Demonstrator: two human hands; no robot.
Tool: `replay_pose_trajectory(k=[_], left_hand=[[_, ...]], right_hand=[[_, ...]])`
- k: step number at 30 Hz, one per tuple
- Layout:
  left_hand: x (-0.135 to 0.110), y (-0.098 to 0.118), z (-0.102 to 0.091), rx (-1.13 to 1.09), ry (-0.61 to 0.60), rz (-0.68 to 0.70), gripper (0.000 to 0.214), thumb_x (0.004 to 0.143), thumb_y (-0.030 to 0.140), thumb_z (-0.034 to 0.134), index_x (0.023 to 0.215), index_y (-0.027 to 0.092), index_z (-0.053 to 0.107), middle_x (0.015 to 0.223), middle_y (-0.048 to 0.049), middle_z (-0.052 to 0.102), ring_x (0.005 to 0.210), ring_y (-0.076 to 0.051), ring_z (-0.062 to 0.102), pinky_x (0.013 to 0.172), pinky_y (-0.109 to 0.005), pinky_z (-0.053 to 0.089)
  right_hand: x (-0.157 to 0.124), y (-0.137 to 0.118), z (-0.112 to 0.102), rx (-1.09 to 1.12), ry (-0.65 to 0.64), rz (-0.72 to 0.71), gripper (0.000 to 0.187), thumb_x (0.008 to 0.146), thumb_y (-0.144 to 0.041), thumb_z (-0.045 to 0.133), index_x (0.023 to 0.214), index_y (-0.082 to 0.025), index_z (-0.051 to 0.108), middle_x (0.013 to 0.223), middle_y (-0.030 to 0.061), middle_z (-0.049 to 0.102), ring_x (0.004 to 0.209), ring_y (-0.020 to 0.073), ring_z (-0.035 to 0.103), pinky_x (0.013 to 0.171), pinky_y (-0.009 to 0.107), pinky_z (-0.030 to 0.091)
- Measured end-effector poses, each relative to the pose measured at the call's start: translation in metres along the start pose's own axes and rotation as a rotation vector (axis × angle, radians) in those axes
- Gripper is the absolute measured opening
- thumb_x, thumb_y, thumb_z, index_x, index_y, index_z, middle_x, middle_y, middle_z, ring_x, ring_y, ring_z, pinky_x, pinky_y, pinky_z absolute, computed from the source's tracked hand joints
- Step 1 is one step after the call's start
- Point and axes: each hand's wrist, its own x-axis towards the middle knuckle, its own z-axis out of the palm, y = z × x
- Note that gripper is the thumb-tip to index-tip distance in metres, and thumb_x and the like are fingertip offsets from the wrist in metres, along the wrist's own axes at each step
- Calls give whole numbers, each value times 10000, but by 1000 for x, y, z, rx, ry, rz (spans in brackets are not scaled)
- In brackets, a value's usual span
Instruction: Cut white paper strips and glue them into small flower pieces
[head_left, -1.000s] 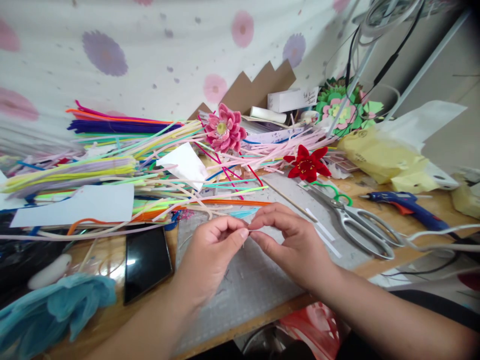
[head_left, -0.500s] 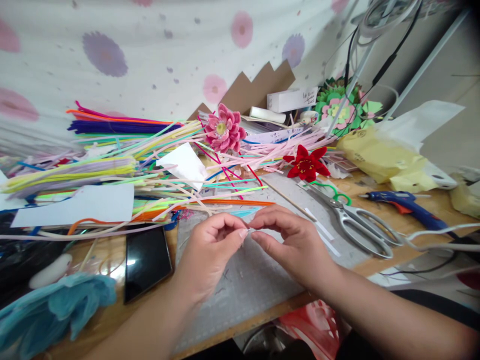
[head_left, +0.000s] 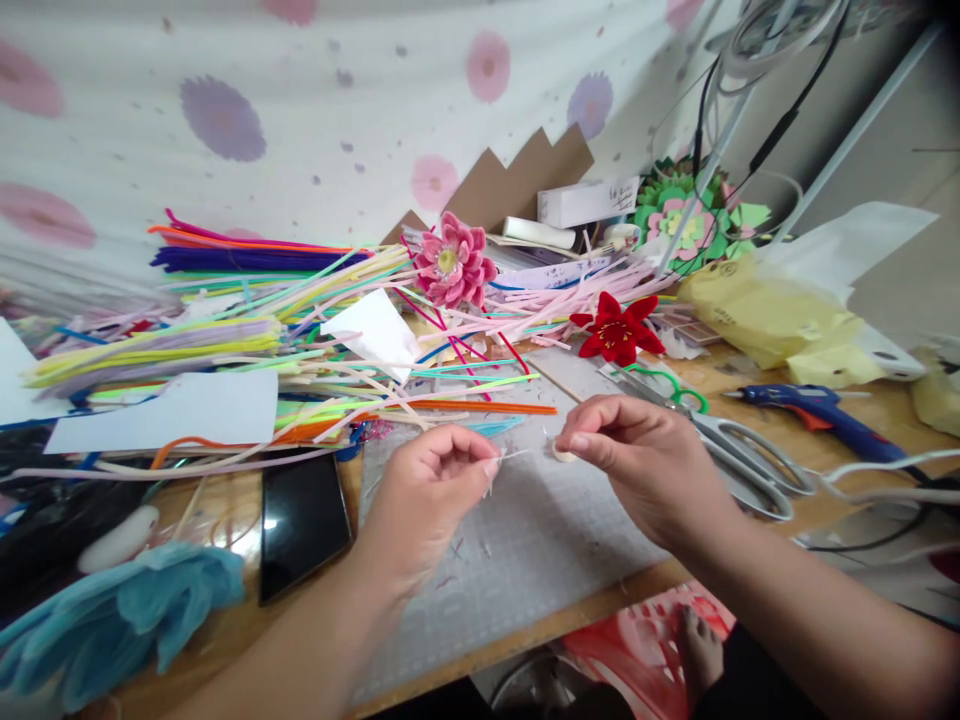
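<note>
Over the grey cutting mat (head_left: pixel 510 610), my left hand (head_left: pixel 431 495) pinches a thin white strand (head_left: pixel 514 455). The strand's free end sticks out to the right, and a short bit hangs below the fingertips. My right hand (head_left: pixel 649 465) is closed in a pinch on a small pale rounded piece (head_left: pixel 562 454), too small to name. A gap separates the two hands. Close beyond my right hand lie the metal scissors (head_left: pixel 750 460) and a wooden stick (head_left: pixel 553 380). A red flower (head_left: pixel 618 329) made of fuzzy stems is further back.
Bundles of coloured pipe cleaners (head_left: pixel 150 350) cover the left and back, with a pink flower (head_left: pixel 454 260) among them. A black phone (head_left: pixel 304 525) and blue petals (head_left: pixel 127 620) lie at the left. To the right are a blue glue gun (head_left: pixel 825 420) and a yellow bag (head_left: pixel 772 310).
My right hand has moved right, away from my left, with the pale piece in its fingers. The white strand now shows between the hands. The left hand stays nearly in place.
</note>
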Motion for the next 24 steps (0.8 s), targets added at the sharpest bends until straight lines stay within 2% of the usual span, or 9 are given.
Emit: replay_pose_trajectory(k=[5,9,13,18,22,24], left_hand=[[1,-2,-1,33,11,24,31,714,188,679,705,193,650,705,6,649,663,-128,558,605,-232,410],[4,-1,-4,141,59,140,14,720,181,668,715,186,656,735,-4,663,691,-143,584,654,-248,436],[12,1,-9,151,127,201,53,699,197,682,699,180,632,707,1,658,674,-146,595,647,-247,439],[16,4,-16,175,137,202,69,720,232,636,708,183,588,660,10,640,657,-146,602,674,-258,453],[-1,19,-28,302,105,171,85,769,263,582,726,190,571,672,4,613,658,-146,587,687,-270,456],[-12,29,-37,414,49,129,89,758,257,586,696,194,573,656,5,605,656,-146,579,674,-260,444]], right_hand=[[4,-10,-27,6,112,-48,263,539,-386,860,581,-213,667,599,5,646,596,152,591,552,284,480],[3,-21,-52,11,195,-71,254,509,-386,876,567,-238,678,596,-3,652,592,153,591,610,311,496],[-5,-27,-67,15,255,-39,230,526,-355,868,586,-228,686,612,-1,657,599,139,582,616,289,475],[-15,-28,-71,-12,204,3,239,571,-378,839,597,-206,676,600,3,651,593,133,571,605,278,452],[-20,-27,-72,-33,130,53,276,619,-421,811,628,-185,667,609,10,664,595,125,572,608,261,435],[-21,-27,-72,-33,89,49,282,650,-427,792,643,-181,656,611,7,659,597,124,574,605,257,428]])
